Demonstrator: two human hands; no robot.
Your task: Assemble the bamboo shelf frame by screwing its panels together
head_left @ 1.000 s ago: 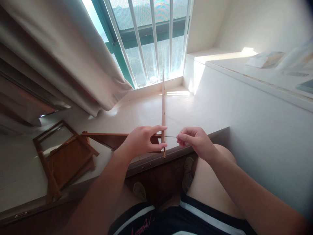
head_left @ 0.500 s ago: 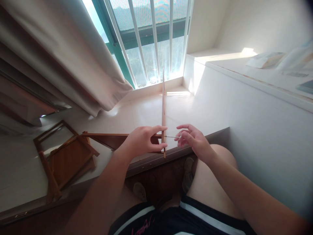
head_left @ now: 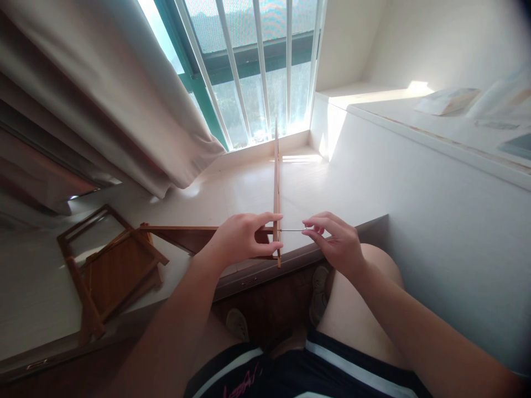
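Observation:
My left hand point(head_left: 238, 236) is closed around the joint of a brown wooden piece, thumb and fingers on either side of an upright board point(head_left: 277, 182) seen edge-on. From that joint a second wooden panel point(head_left: 182, 231) runs left, partly covered by my hand and forearm. Between thumb and fingertips, my right hand point(head_left: 340, 241) pinches the bent end of a thin metal hex key point(head_left: 292, 230). The key's long arm lies level, its tip meeting the right face of the upright board near my left fingers. Whatever fastener sits there is too small to make out.
At the left, another brown wooden frame with a slanted panel point(head_left: 118, 271) rests on the pale ledge point(head_left: 232, 182). A beige curtain point(head_left: 124, 94) hangs above it. Behind is a barred window point(head_left: 257, 72); a white counter point(head_left: 431, 130) with plastic packets stands to the right.
My right hand's fingers have shifted from loosely spread around the key's bent end to a pinch on it, and the bend has turned. My left hand keeps its place.

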